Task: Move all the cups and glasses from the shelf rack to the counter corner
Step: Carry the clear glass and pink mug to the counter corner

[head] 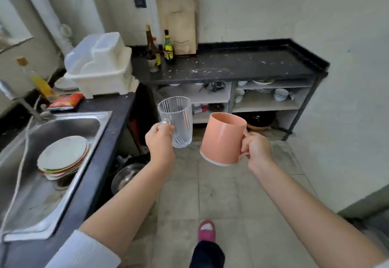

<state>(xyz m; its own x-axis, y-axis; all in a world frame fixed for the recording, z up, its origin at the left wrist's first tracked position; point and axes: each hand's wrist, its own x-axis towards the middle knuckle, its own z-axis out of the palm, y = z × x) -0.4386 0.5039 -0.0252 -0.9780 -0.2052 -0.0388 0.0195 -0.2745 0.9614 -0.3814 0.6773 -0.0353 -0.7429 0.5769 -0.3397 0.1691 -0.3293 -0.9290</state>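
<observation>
Two mugs in the air, on the way to the corner of the tabletop.

The left hand [160, 141] grips the handle of a clear ribbed glass mug [176, 120], held upright; the right hand [255, 147] is curled round the handle of an orange mug [223, 139], which tilts with its mouth leaning toward the glass. Both hang over the floor, clear of any surface, with the dark tabletop [242, 65] ahead of and above the hands and its corner beyond the right hand. To do this well, I judge: level the orange mug, keep the two apart so they do not knock, and set each base down flat on bare tabletop, away from the bottles [160, 48] beyond the left hand.
</observation>
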